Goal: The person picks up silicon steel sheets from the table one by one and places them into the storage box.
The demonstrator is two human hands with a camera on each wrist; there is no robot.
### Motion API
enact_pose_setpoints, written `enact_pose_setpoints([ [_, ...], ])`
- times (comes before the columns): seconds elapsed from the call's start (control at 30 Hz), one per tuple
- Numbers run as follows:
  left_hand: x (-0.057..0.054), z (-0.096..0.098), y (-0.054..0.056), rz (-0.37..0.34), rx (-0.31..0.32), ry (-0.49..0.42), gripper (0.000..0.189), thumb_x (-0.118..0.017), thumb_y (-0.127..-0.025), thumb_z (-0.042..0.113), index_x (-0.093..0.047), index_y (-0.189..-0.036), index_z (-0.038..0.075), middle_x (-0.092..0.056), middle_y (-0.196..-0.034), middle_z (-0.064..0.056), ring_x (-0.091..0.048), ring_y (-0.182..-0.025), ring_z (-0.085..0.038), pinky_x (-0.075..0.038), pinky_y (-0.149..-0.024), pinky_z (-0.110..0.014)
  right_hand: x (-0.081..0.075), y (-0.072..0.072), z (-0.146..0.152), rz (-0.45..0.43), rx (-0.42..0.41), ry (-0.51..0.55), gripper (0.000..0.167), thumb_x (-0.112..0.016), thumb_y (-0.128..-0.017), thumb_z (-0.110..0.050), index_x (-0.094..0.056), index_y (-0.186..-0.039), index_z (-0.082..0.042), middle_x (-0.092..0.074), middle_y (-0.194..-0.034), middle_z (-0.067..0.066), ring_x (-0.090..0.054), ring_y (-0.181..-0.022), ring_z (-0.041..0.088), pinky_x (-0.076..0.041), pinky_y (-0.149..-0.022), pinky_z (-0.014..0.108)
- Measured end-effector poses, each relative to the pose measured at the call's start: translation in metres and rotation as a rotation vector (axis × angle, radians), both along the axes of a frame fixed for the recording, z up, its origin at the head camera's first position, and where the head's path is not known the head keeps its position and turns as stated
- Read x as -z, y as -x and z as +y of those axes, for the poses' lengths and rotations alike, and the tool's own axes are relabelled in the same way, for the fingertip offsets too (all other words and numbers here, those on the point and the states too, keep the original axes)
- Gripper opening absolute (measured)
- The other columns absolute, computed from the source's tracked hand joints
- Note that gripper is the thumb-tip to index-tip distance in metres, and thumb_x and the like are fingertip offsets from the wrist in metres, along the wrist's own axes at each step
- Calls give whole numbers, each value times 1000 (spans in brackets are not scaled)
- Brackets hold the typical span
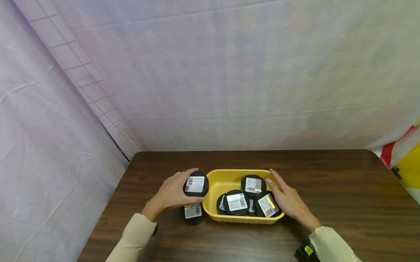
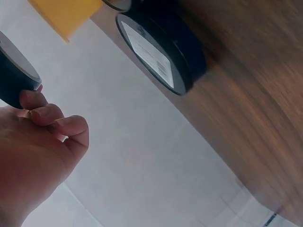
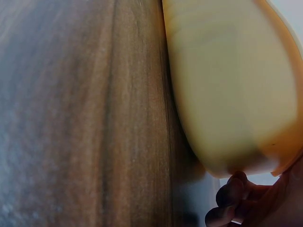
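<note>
My left hand (image 1: 168, 193) holds a round black container (image 1: 195, 184) with a white barcode label, thumb and fingers on opposite sides of it. It is just left of a yellow plastic basket (image 1: 242, 220). Below that hand, another round black container (image 1: 193, 213) lies on the table, partly covered by the thumb; the left wrist view shows a labelled black container (image 2: 161, 52) on the wood. My right hand (image 1: 289, 199) grips the basket's right end, thumb at the rim. In the right wrist view, curled fingers (image 3: 232, 191) touch the basket's outer wall (image 3: 222, 94).
Several labelled black containers (image 1: 236, 202) lie overlapping in the basket, mostly toward its middle and right. The brown wooden table (image 1: 337, 188) meets a pale cloth (image 1: 229, 88) behind it. A small black object with a yellow mark (image 1: 306, 253) shows by the right sleeve.
</note>
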State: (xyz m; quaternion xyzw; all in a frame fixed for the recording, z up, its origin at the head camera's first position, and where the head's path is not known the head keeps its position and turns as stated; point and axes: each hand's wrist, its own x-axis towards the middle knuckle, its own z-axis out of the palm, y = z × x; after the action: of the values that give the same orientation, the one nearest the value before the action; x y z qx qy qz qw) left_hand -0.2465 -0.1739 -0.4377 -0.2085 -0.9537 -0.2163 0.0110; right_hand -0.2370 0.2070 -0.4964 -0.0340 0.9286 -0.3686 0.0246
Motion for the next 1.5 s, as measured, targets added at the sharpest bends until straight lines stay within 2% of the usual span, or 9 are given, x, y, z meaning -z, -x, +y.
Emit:
enact_pose_setpoints([
  [0.4,3,26,8,-57,25,22,97,-73,-69,73,-39,-151,33,-60,-121,1,-53,-101,-15,-47,-82,-39,0,-1,0,-3,8,-3,72,-22,-101,-65,-14,-161,-25,-36,-152,27,-39,-132,57,-32,-103,69],
  [0.83,7,46,14,-83,54,91,100,-68,-72,76,-37,-153,27,-60,-128,-2,-53,-109,-20,-45,-92,-47,-1,-2,0,-14,10,-7,72,-21,-101,-67,-12,-161,-28,-36,-153,27,-38,-132,56,-32,-103,69],
  [1.07,11,49,16,-79,38,122,102,-67,-70,79,-38,-153,26,-60,-129,-2,-54,-111,-21,-45,-94,-47,0,-2,0,-13,11,-5,71,-21,-101,-66,-11,-161,-29,-36,-153,27,-39,-132,56,-32,-103,69],
  [1.5,15,54,18,-34,57,131,100,-67,-71,78,-44,-150,22,-62,-123,-4,-55,-109,-23,-46,-93,-47,-2,-3,0,-3,10,0,71,-22,-101,-65,-13,-161,-27,-36,-152,27,-39,-132,56,-32,-103,69],
])
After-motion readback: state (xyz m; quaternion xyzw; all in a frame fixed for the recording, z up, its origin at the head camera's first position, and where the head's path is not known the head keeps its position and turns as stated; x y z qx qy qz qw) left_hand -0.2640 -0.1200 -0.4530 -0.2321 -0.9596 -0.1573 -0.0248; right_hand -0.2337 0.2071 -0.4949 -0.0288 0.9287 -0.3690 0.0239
